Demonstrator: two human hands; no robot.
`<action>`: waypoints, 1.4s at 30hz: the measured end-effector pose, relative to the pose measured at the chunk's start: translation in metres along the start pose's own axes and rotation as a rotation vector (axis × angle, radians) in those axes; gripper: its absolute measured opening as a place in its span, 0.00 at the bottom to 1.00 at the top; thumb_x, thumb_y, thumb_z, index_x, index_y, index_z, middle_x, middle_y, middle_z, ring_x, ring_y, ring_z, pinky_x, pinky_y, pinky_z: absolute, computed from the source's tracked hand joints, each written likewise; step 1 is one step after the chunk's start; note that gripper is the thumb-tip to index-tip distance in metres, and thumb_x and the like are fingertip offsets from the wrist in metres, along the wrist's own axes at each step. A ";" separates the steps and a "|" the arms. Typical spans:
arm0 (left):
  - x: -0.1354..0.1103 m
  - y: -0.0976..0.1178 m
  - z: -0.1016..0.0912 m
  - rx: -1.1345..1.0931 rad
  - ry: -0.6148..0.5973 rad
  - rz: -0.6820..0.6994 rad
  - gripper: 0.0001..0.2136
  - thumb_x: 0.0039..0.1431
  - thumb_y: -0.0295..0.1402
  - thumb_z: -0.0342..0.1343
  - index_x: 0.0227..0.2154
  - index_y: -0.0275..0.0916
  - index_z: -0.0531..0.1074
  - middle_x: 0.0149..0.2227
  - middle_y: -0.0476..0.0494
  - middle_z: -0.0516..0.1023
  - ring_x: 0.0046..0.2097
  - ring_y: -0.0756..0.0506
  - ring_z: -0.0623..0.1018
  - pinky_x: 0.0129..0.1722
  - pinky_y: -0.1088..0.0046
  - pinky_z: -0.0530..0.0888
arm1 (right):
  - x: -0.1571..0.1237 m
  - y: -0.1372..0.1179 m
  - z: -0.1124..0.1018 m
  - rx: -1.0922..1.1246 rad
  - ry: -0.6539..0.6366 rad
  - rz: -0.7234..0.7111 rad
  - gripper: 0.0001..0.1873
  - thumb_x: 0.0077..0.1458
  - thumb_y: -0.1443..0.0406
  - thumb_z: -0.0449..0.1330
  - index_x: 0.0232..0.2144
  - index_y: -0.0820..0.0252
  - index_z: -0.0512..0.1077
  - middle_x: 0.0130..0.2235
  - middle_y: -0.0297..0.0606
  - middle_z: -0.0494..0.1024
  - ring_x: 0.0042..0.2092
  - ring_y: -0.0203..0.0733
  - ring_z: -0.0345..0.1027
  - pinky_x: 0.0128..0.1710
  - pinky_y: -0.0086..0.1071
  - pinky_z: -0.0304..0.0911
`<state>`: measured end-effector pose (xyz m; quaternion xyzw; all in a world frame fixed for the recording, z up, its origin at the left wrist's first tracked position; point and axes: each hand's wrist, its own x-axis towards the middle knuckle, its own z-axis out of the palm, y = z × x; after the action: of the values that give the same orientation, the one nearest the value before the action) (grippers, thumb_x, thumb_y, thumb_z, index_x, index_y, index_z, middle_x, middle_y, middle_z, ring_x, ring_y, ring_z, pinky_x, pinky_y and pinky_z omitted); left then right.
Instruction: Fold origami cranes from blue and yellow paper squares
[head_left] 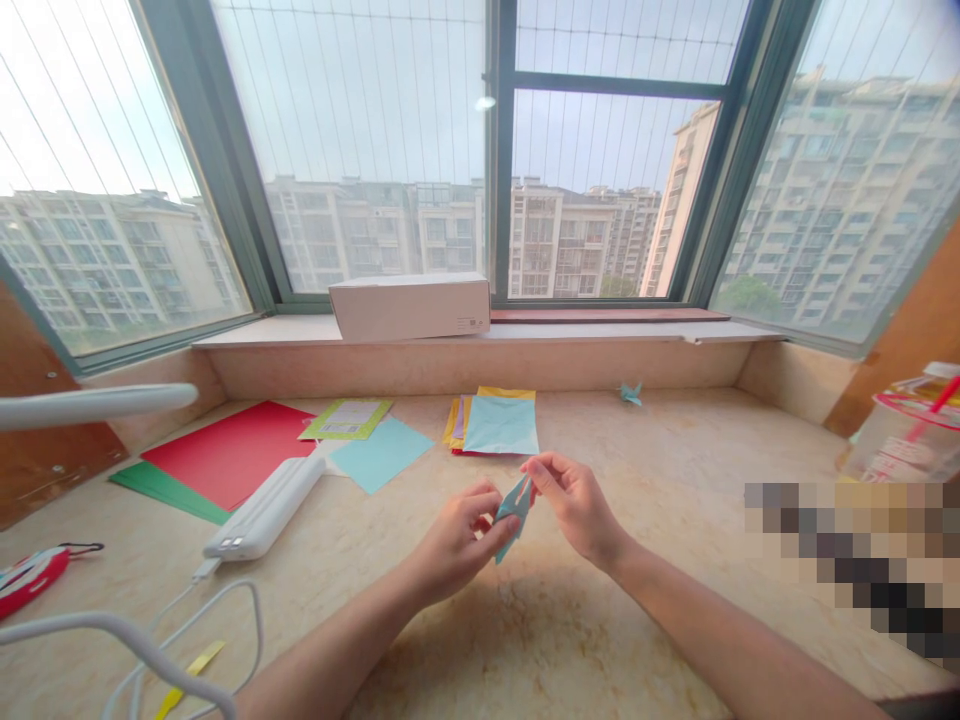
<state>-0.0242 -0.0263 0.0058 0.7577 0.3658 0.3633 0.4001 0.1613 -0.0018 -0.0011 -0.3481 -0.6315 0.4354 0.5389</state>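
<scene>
A: What is being held?

B: A small, pointed, folded piece of light-blue paper (512,515) is pinched between the thumb and fingers of the left hand (457,540). Its upper end is gripped by the fingertips of the right hand (581,500).

A: Are the hands joined?

B: They are held close together, both clamped on the paper; whether their fingers touch cannot be told.

A: And where is it held?

B: Over the beige, marble-patterned counter (637,630), on the near side of a stack of square coloured papers (502,420) topped by a light-blue one.

A: What is seen around it?

B: To the left, a flat light-blue paper sheet (382,452) is laid beside a white, rectangular power bank (264,510), which is rested partly over a large red paper sheet (232,450). Towards the back right, a small folded light-blue paper figure (631,394) is placed near the wall.
</scene>
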 end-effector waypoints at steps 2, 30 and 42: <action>-0.001 -0.002 0.000 -0.023 -0.023 -0.008 0.15 0.62 0.43 0.54 0.29 0.35 0.73 0.32 0.47 0.65 0.32 0.50 0.68 0.27 0.78 0.69 | 0.001 0.000 -0.002 -0.003 -0.004 0.006 0.19 0.58 0.51 0.60 0.32 0.61 0.74 0.27 0.35 0.76 0.31 0.39 0.70 0.35 0.32 0.64; 0.002 -0.009 0.003 -0.227 0.172 -0.122 0.16 0.61 0.47 0.54 0.33 0.37 0.68 0.18 0.55 0.66 0.21 0.52 0.72 0.20 0.79 0.68 | 0.001 0.000 -0.003 -0.038 -0.022 0.029 0.16 0.55 0.55 0.63 0.38 0.62 0.77 0.32 0.39 0.79 0.31 0.38 0.70 0.36 0.35 0.67; 0.003 -0.003 0.001 -0.328 0.112 -0.129 0.17 0.61 0.49 0.53 0.36 0.36 0.67 0.19 0.55 0.67 0.19 0.53 0.71 0.19 0.80 0.66 | 0.002 0.006 -0.007 0.005 -0.117 -0.016 0.13 0.53 0.59 0.65 0.39 0.60 0.76 0.33 0.37 0.79 0.36 0.40 0.72 0.41 0.35 0.67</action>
<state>-0.0231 -0.0229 0.0033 0.6359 0.3711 0.4331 0.5199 0.1673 0.0035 -0.0053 -0.3155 -0.6637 0.4523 0.5054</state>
